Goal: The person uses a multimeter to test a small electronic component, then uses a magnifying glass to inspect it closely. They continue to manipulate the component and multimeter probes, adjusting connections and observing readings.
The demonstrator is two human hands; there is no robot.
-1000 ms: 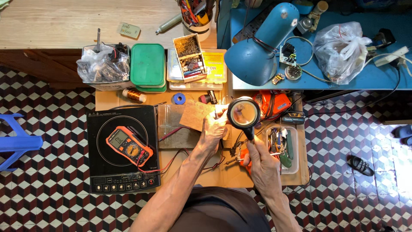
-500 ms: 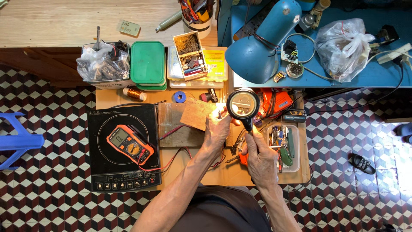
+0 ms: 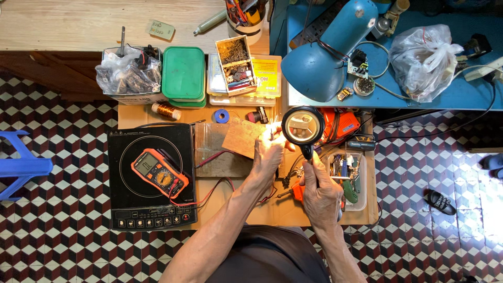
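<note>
1. Right hand (image 3: 321, 196) is gripping the black handle of a magnifier (image 3: 302, 126), fingers wrapped shut around it; the round lens is standing above the hand, over the bench's middle.
2. Left hand (image 3: 268, 152) is pinching the right edge of a brown board (image 3: 242, 137), holding it tilted just left of the lens. Fingertips are sitting in bright glare, so the exact pinch is hard to make out.
3. Board is hanging over a clear tray (image 3: 212, 152) on the bench (image 3: 246, 207); lens and board are just beside each other, whether touching cannot be told.
4. Red leads (image 3: 209, 191) are trailing under the left forearm toward an orange meter (image 3: 159, 173), which is lying tilted on a black cooktop (image 3: 151, 175) at the bench's left.
5. Right of the right hand, a clear bin (image 3: 358, 181) is holding small tools; above it an orange tool (image 3: 343, 123) is lying partly behind the lens.
6. Behind the board: a blue tape roll (image 3: 222, 116), a copper coil (image 3: 166, 111), a green box (image 3: 183, 73), a bag of parts (image 3: 128, 76) in a tub, an open parts case (image 3: 237, 64) lying on yellow boxes (image 3: 266, 77).
7. A blue lamp (image 3: 327, 52) is leaning over the blue table (image 3: 461, 94) at upper right, with a plastic bag (image 3: 423, 60) lying near it.
8. A blue stool (image 3: 21, 167) is standing on the checkered floor at far left; a sandal (image 3: 441, 202) is lying on the floor at right.
</note>
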